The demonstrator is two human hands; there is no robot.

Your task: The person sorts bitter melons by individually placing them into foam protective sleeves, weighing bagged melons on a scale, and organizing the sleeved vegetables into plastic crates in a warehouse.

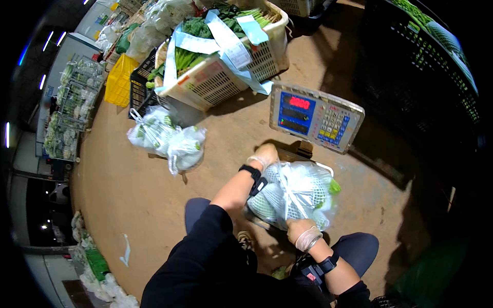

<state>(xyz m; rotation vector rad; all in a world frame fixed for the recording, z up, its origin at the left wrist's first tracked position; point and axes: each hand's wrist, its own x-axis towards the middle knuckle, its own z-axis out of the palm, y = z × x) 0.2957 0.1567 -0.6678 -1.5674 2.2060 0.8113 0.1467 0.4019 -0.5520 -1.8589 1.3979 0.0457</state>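
In front of me a clear plastic bag of net-wrapped green vegetables (304, 184) rests on the platform of an electronic scale, whose display panel (316, 117) shows lit red digits. My left hand (265, 154), in a thin clear glove, is closed at the bag's far left edge, its fingers pulling part of the plastic taut. My right hand (302, 231), gloved too, grips the plastic at the bag's near side. A twisted strip of the bag runs between both hands. Two more tied bags of netted vegetables (167, 136) lie on the floor to the left.
Beyond stands a white crate (215, 86) of leafy greens draped with pale blue printed strips. A black crate (140, 86) and a yellow crate (120, 81) adjoin it. Dark crates (416, 57) rise at the right. Wire racks of vegetables (75, 100) line the left; a paper strip (125, 250) lies on the floor.
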